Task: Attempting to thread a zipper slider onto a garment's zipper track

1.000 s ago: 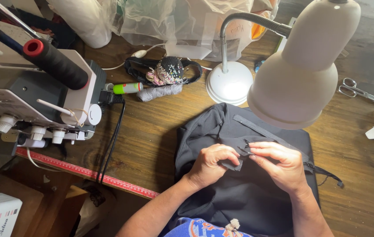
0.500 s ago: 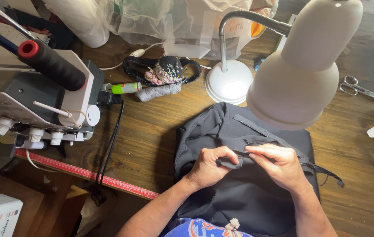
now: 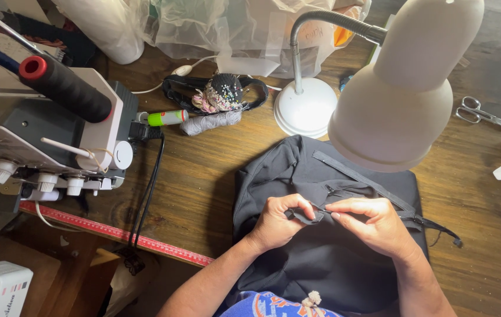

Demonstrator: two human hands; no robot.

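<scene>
Both hands, left hand [image 3: 278, 220] and right hand [image 3: 374, 226], pinch the black garment [image 3: 321, 264].

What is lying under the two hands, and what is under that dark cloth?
Under the left hand and right hand lies a folded black fabric garment with a zipper. It rests on the brown wooden table. Whatever lies between cloth and table is covered.

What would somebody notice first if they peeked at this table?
Probably the big white lamp leaning in from the upper right, right over the work. Under it, the left hand and right hand pinch a strip on the black cloth at the front of the wooden table. At far left sits a sewing machine with a big dark thread cone.
</scene>
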